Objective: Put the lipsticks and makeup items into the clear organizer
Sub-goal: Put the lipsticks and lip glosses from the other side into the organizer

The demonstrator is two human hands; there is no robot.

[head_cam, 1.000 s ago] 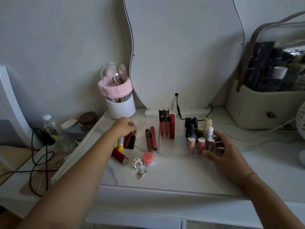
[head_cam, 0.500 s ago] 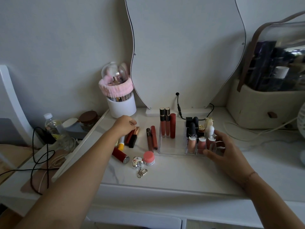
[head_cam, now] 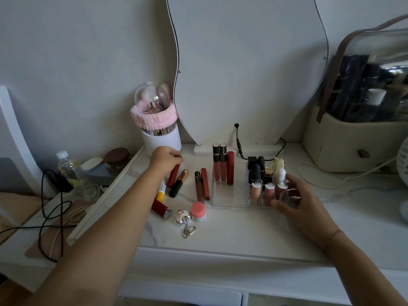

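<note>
White vanity top [head_cam: 242,228] carrying the clear organizer [head_cam: 227,196], the reference landmark.

Inside the organizer:
- three upright gloss tubes [head_cam: 221,166] at the back of its left compartment;
- black lipsticks [head_cam: 256,172] and a white bottle [head_cam: 280,174] in its right rear cells;
- three pink-toned glosses [head_cam: 269,192] in its right front cells.

The right hand [head_cam: 298,202] wraps the organizer's front right corner, with the thumb on the front wall and the fingers curved round the right side.

Left of the organizer, loose on the top:
- two dark gloss tubes [head_cam: 202,186] lying side by side, just beside its left wall;
- a black-and-gold lipstick [head_cam: 178,184];
- a red lipstick [head_cam: 173,176], its far end within the curled fingers of the left hand [head_cam: 165,159], which grips it;
- a yellow-capped tube [head_cam: 161,193], partly under the left forearm;
- a red tube with a silver end [head_cam: 162,209].

Front-left of the organizer, a pink-lidded jar [head_cam: 198,212] sits just beside a silver heart keyring [head_cam: 183,217]. Behind the organizer stands a wavy mirror [head_cam: 242,62]. Behind-left is a white brush holder [head_cam: 162,143] banded in pink.
</note>
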